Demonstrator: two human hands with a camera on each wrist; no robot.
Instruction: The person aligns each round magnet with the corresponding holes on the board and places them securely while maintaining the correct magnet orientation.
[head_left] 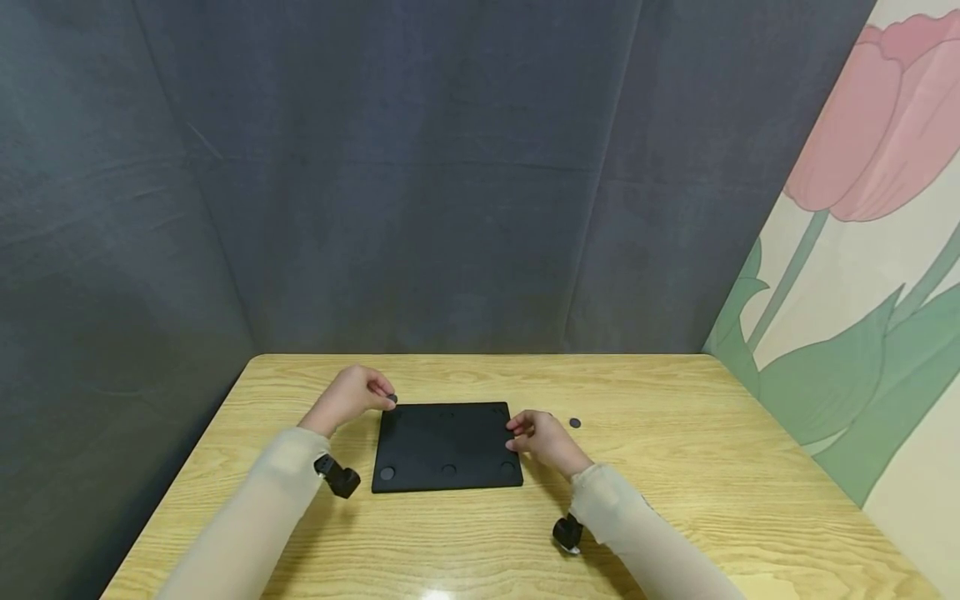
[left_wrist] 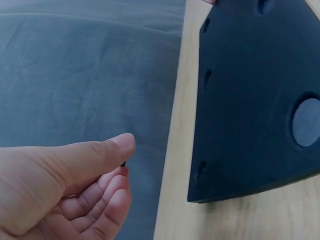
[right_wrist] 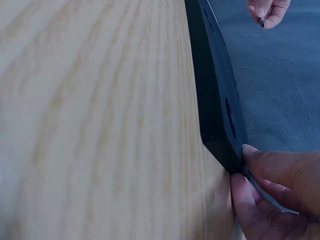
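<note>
A flat black rectangular board (head_left: 450,437) with round recesses lies on the table. My left hand (head_left: 358,389) pinches a small dark disc (head_left: 392,399) between thumb and fingers near the board's far left corner. Only a sliver of that disc (left_wrist: 123,163) shows past the thumb in the left wrist view. At the board's right side, my right hand (head_left: 546,438) grips the edge, thumb on the top face and a finger against the side. A dark grey disc (head_left: 387,473) sits in the near left recess. Another small disc (head_left: 575,422) lies on the table beyond my right hand.
The wooden table (head_left: 675,467) ends at a dark grey curtain (head_left: 450,183) behind and on the left. A wall with a painted tulip (head_left: 847,125) borders the right. Small black cameras (head_left: 339,477) hang at both wrists.
</note>
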